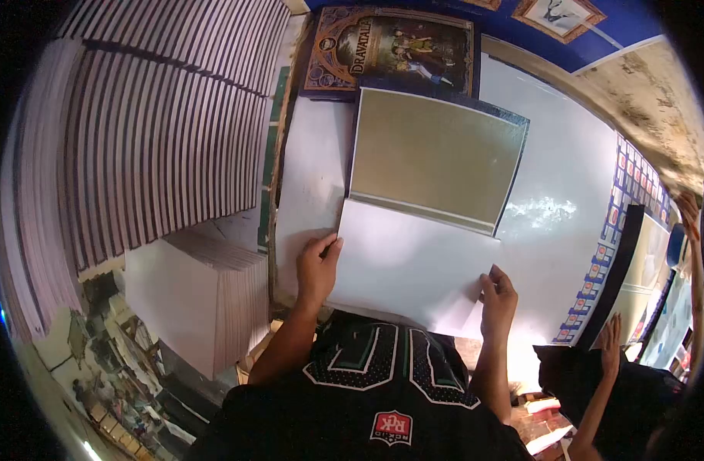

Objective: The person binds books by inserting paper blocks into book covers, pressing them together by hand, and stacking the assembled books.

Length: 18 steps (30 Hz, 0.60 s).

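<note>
A white sheet or page block (413, 257) lies over the lower part of an opened book cover (440, 157), whose inner side is tan with a dark blue edge. At the left edge of the white sheet, my left hand (318, 265) pinches it between thumb and fingers. My right hand (498, 292) grips its right edge near the lower corner, thumb and fingers pressed together. Beyond the opened cover is a stack of illustrated dark books (398, 54), partly covered by it.
Tall stacks of books or page blocks (167, 131) stand at the left, with a white block stack (190, 300) below them. The white table (555, 184) extends right. A co-worker's hand (611, 343) touches another open cover (638, 280) at the right.
</note>
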### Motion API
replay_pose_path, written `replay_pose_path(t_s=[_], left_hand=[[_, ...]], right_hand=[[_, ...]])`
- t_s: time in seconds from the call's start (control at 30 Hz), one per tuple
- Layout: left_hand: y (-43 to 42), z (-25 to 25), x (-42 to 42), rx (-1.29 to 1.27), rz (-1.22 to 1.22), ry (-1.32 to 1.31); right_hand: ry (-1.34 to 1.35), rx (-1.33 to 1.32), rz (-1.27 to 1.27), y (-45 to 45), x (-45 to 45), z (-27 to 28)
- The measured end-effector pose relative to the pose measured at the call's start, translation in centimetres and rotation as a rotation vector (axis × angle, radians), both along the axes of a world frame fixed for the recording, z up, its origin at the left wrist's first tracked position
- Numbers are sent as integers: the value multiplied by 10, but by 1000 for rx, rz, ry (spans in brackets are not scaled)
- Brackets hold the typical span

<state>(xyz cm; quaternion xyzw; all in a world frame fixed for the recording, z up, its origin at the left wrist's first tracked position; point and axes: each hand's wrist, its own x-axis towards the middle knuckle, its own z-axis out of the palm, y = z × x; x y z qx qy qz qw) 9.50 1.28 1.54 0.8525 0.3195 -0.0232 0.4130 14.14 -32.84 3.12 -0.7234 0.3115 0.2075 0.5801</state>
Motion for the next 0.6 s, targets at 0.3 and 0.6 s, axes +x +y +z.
replay_pose_path(t_s=[0.3, 0.6], left_hand=[[-2, 8, 1, -27, 28, 70], [-6, 1, -4, 32, -17, 3]], right_hand=[[-9, -21, 15, 1, 4, -8], [26, -109, 105, -1, 11, -6]])
